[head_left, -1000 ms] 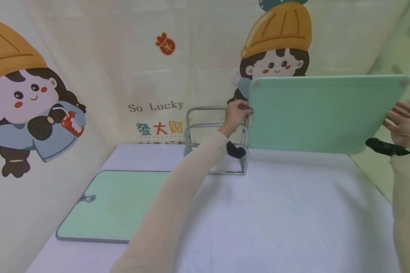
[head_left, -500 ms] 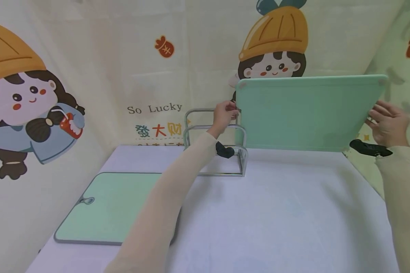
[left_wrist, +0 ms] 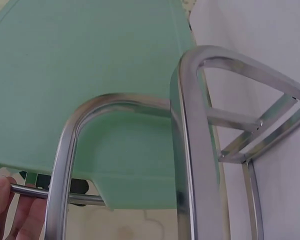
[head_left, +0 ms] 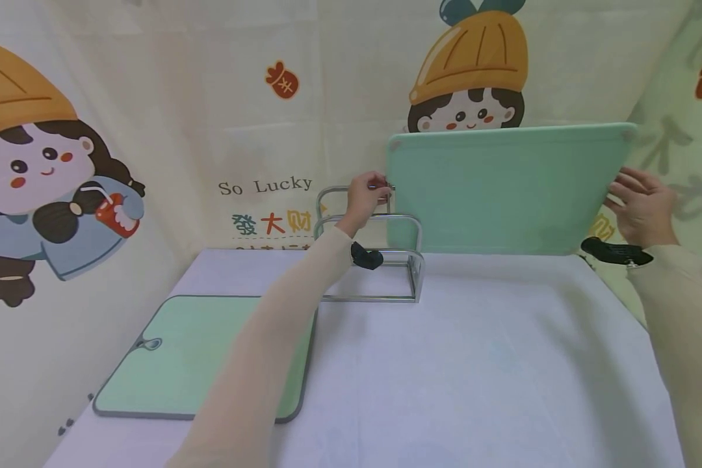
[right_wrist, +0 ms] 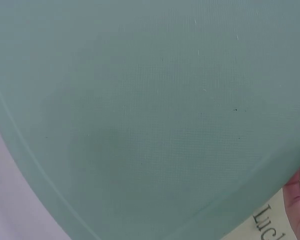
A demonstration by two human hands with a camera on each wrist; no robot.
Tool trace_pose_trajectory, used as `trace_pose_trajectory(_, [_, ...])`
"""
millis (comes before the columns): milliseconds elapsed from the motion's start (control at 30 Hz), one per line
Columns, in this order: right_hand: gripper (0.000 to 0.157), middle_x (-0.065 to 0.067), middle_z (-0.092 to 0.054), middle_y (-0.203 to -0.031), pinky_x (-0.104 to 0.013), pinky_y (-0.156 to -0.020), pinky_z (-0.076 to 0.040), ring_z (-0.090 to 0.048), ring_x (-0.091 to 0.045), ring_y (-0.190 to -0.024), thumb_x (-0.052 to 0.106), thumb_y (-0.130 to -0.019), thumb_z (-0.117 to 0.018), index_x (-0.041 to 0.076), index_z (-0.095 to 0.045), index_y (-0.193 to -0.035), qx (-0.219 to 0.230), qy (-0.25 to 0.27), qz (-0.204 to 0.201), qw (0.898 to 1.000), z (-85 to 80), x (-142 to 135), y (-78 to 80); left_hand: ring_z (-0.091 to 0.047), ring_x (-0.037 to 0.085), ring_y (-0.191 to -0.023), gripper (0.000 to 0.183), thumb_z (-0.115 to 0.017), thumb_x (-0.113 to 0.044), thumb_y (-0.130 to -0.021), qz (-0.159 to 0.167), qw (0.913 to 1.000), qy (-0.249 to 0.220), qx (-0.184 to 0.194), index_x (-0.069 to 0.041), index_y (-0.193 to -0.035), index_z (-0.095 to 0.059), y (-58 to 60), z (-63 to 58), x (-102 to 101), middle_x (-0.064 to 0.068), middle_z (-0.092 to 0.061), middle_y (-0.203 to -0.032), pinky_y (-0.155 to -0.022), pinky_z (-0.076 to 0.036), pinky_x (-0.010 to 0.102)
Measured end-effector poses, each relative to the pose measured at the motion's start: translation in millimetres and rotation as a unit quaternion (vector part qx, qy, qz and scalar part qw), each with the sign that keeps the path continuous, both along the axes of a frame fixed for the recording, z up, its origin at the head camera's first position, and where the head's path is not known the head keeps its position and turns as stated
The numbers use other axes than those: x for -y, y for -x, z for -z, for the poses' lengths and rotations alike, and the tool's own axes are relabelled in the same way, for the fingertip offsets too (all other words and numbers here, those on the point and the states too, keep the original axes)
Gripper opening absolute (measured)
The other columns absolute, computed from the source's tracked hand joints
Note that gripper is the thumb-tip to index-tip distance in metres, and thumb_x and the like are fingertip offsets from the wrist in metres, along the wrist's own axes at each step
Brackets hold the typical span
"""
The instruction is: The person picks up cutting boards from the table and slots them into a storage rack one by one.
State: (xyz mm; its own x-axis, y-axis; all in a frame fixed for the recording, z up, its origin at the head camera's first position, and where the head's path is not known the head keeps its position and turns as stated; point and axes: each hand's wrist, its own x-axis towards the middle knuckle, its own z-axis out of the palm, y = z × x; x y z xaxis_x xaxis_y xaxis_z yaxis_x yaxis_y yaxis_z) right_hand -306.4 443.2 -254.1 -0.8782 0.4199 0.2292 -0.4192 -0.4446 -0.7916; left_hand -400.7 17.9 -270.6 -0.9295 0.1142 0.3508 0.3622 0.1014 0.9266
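A green cutting board is held upright at the back of the table, its left end behind the middle loop of a metal rack. My left hand pinches the board's thin metal handle, set in a notch at its left edge. At the opposite end, my right hand grips the right edge; the right wrist view shows some of its fingers by the rim. In the left wrist view, two rack loops stand in front of the board. The board hides part of the rear loop.
A second green cutting board with a grey rim lies flat on the white table at the left, partly covered by my left sleeve. Behind the table hangs a cloth backdrop with printed cartoon figures.
Both hands have carried the upright cutting board leftward, so its left end now overlaps the rack behind the middle loop. The rack and the flat board stay in place.
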Motion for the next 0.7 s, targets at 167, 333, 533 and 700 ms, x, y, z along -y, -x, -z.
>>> trace_pose_trajectory(167, [0.028,-0.004,-0.072,-0.083,-0.024,-0.055,-0.054,-0.068,-0.012,-0.073,-0.014,-0.08,-0.062,0.003,-0.068,-0.101,-0.004,0.002,-0.011,1.0,-0.3,8,2.2,-0.065,0.022,-0.087,0.016,-0.06,0.001,-0.088,-0.003,1.0,-0.002,-0.001,0.007,-0.103,-0.06,3.5,1.3,10,0.011,-0.062,-0.093,-0.078,-0.057,0.028])
trace_pose_trajectory(333, [0.027,-0.004,-0.071,-0.084,-0.025,-0.056,-0.054,-0.068,-0.013,-0.074,-0.014,-0.079,-0.063,0.003,-0.068,-0.1,0.0,0.008,-0.021,1.0,-2.4,17,4.6,-0.064,0.02,-0.085,0.017,-0.06,0.001,-0.088,-0.01,0.9999,-0.003,0.001,0.006,-0.104,-0.06,4.7,1.2,19,0.008,-0.061,-0.091,-0.078,-0.058,0.029])
trace_pose_trajectory(533, [0.026,-0.003,-0.071,-0.084,-0.025,-0.054,-0.054,-0.068,-0.012,-0.073,-0.013,-0.079,-0.063,0.003,-0.068,-0.099,-0.004,-0.008,-0.025,1.0,-2.1,27,9.0,-0.065,0.024,-0.092,0.018,-0.059,0.0,-0.089,-0.017,0.9998,0.002,0.002,0.005,-0.106,-0.06,3.5,1.7,31,0.012,-0.062,-0.096,-0.081,-0.057,0.03])
trace_pose_trajectory(700, [0.026,-0.002,-0.07,-0.087,-0.024,-0.056,-0.055,-0.067,-0.012,-0.077,-0.01,-0.08,-0.064,0.004,-0.068,-0.101,0.001,-0.033,-0.03,0.999,-1.7,35,10.0,-0.065,0.021,-0.091,0.017,-0.059,-0.002,-0.09,-0.023,0.9997,0.008,-0.001,0.004,-0.106,-0.061,3.5,2.3,41,0.01,-0.062,-0.096,-0.08,-0.057,0.029])
